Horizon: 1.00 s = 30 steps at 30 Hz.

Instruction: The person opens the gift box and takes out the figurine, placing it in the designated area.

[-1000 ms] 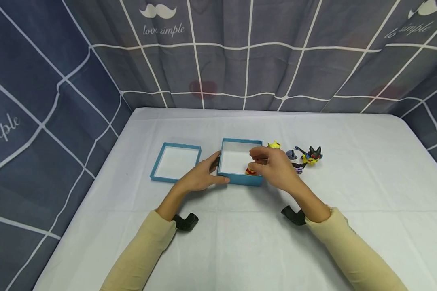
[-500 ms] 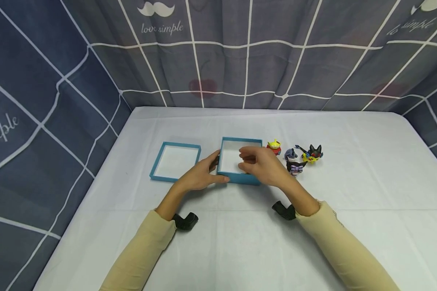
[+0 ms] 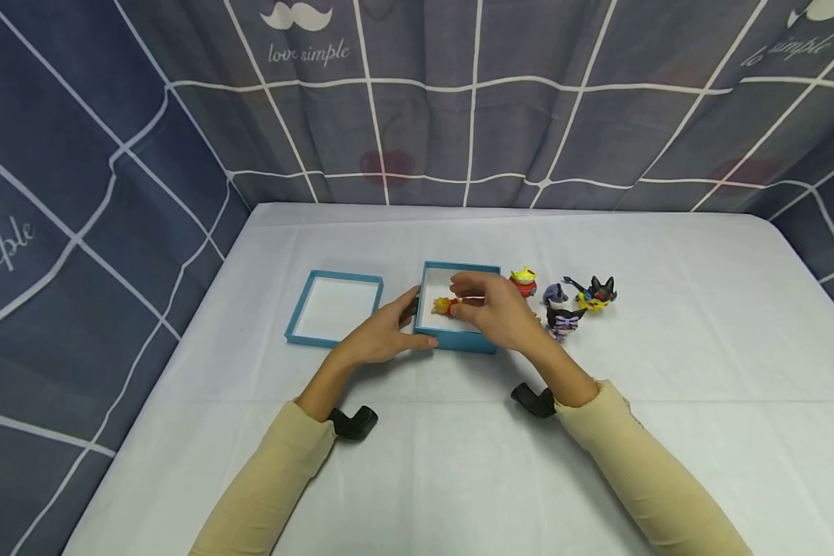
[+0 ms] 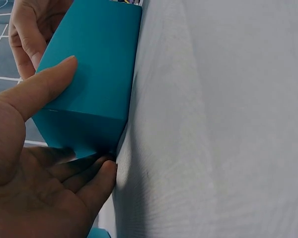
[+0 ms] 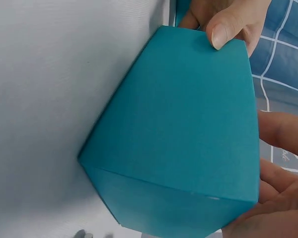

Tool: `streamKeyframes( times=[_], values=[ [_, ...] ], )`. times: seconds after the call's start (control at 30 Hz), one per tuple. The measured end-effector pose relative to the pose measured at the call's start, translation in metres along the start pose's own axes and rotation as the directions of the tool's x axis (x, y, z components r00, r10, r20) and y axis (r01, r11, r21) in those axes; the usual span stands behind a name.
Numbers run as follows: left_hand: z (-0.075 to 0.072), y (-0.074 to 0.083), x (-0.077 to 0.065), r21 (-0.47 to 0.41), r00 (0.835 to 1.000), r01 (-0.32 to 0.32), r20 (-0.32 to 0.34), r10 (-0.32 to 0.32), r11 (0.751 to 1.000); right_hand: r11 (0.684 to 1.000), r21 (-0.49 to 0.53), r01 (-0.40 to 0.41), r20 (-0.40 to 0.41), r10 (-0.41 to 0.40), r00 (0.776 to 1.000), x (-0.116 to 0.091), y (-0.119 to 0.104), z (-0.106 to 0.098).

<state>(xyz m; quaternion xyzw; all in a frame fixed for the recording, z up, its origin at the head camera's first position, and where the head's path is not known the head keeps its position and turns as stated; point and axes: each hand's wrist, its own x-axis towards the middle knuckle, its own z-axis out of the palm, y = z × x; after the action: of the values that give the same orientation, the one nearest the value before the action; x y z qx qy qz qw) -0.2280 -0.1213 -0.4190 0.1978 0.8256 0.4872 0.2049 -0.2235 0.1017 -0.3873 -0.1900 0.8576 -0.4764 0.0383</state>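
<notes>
A teal box (image 3: 462, 340) with a white inside stands open-topped on the table. My left hand (image 3: 385, 336) holds its near left corner; in the left wrist view the thumb rests on the front wall (image 4: 97, 54) and the fingers lie along the side. My right hand (image 3: 496, 309) reaches over the box's right side, pinching a small yellow-and-red toy figure (image 3: 443, 306) inside, partly covered by the fingers. The right wrist view shows the box's outer wall (image 5: 179, 109), which hides the figure.
A shallow teal-rimmed lid (image 3: 302, 340) lies left of the box. Right of it stand several toy figures: red with yellow head (image 3: 523, 282), grey-blue (image 3: 554, 295), black and purple (image 3: 563, 323), yellow with black head (image 3: 595, 296). A grid-patterned curtain (image 3: 431, 131) backs the table.
My right hand has moved left into the box with the toy figure, which now shows near the box's left side. The left hand keeps its hold on the box.
</notes>
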Motion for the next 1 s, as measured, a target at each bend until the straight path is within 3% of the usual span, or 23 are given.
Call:
streamKeyframes(
  times=[0.53, 1.0],
  values=[
    [-0.002, -0.002, 0.000, -0.013, 1.000, -0.009, 0.011, 0.009, 1.000, 0.982, -0.189, -0.023, 0.072, 0.037, 0.997, 0.019, -0.003, 0.004],
    [-0.001, -0.004, 0.001, -0.018, 1.000, -0.023, 0.014, 0.023, 1.000, 0.951, -0.307, -0.031, 0.063, 0.053, 0.997, 0.028, -0.002, 0.007]
  ],
)
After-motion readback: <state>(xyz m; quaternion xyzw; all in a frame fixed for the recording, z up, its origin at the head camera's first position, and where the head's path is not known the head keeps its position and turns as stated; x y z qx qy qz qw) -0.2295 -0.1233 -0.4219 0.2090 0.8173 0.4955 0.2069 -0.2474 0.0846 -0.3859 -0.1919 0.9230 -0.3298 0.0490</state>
